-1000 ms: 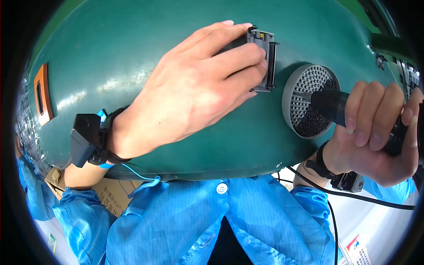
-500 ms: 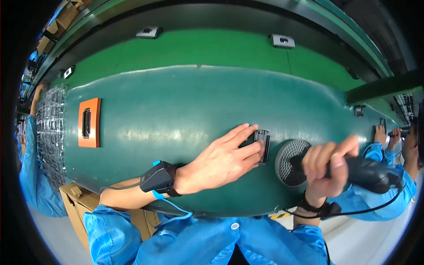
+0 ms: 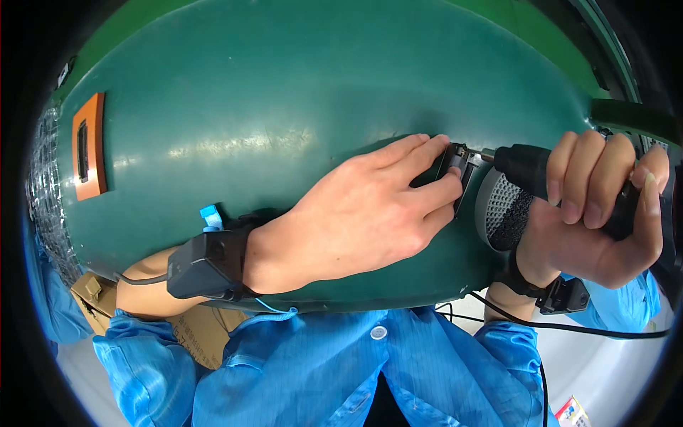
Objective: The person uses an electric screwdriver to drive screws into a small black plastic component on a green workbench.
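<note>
Two hands: left hand (image 3: 363, 206), fingers (image 3: 440, 191) half-bent, pins small black part (image 3: 467, 171) toward right edge of table (image 3: 249, 85); right hand (image 3: 594, 238), curled closed, grips black driver (image 3: 523, 165).

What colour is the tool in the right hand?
The tool is black, best seen in the head view.

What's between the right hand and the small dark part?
The head view shows the black tool's nose and metal tip between the right hand and small dark part.
</note>
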Motion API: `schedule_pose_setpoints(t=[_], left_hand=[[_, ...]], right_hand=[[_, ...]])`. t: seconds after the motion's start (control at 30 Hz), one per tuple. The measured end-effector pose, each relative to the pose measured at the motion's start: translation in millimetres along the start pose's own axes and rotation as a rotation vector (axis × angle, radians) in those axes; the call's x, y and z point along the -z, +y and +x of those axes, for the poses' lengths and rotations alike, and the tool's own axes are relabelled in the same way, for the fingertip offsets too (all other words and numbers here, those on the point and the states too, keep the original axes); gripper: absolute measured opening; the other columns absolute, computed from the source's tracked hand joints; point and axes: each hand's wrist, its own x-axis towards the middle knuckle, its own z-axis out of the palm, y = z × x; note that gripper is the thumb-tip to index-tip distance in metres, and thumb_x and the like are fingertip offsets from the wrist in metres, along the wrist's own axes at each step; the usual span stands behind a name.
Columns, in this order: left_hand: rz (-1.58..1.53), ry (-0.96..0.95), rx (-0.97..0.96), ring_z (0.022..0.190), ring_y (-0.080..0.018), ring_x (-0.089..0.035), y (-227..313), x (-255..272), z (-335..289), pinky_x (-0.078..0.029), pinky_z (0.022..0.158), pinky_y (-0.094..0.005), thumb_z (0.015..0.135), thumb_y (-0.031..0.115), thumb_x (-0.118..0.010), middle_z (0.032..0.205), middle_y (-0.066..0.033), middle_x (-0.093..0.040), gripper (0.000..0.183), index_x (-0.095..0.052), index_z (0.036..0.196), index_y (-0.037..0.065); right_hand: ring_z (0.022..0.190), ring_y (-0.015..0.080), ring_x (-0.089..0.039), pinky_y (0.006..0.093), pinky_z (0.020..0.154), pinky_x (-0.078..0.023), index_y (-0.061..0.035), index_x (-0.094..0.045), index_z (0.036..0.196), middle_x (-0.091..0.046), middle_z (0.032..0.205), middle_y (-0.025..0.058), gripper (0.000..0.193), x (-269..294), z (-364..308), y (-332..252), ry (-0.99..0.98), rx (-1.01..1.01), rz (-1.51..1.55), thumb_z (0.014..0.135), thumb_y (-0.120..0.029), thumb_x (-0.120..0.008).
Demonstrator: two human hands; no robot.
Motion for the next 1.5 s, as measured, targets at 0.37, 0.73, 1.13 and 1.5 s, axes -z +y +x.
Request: schedule_pose_setpoints(t=[0.37, 0.73, 1.13, 1.5], left_hand=[[-0.018, 0.056, 0.025, 0.126, -0.0339, -0.062, 6.2, -7.3, 0.2, -0.054, 0.107, -0.0436, 0.077, 0.014, -0.069, 0.116, -0.0066, -0.067, 0.02, -0.075, 0.094, 0.003], [0.001, 0.164, 0.008, 0.114, -0.0297, -0.062, 5.2, -19.0, 0.9, -0.05, 0.106, -0.0354, 0.072, 0.015, -0.069, 0.098, -0.0066, -0.062, 0.013, -0.073, 0.079, 0.005], [-0.1, 0.02, 0.026, 0.131, -0.0394, -0.057, -4.4, 3.7, 5.4, -0.053, 0.107, -0.0516, 0.069, 0.013, -0.083, 0.119, -0.0082, -0.065, 0.041, -0.073, 0.107, 0.001], [-0.103, 0.008, 0.077, 0.124, -0.0392, -0.062, -10.2, 8.8, 16.8, -0.055, 0.096, -0.0474, 0.065, 0.014, -0.088, 0.115, -0.01, -0.067, 0.046, -0.073, 0.106, 0.002]], right_hand=[[0.063, 0.0191, -0.048, 0.0374, 0.066, -0.042, -0.0101, -0.053, 0.127, -0.049, 0.075, 0.0059, 0.032, 19.0, -1.5, -3.5, -0.305, -0.14, 0.064, 0.109, -0.022, -0.029], [0.052, 0.0186, -0.045, 0.0353, 0.05, -0.04, -0.0078, -0.051, 0.107, -0.048, 0.067, 0.0064, 0.024, 16.5, -8.8, 8.3, -0.243, -0.098, 0.068, 0.106, -0.025, -0.033], [0.038, 0.0179, -0.041, 0.0329, 0.032, -0.037, -0.0056, -0.047, 0.084, -0.045, 0.056, 0.0069, 0.031, 72.4, 4.3, -43.4, -0.144, 0.122, 0.049, 0.103, -0.029, -0.038], [0.055, 0.0166, -0.043, 0.0344, 0.056, -0.04, -0.0041, -0.059, 0.115, -0.045, 0.067, 0.0041, 0.035, 66.6, -32.9, -27.1, 0.046, -0.03, -0.028, 0.104, -0.025, -0.032]])
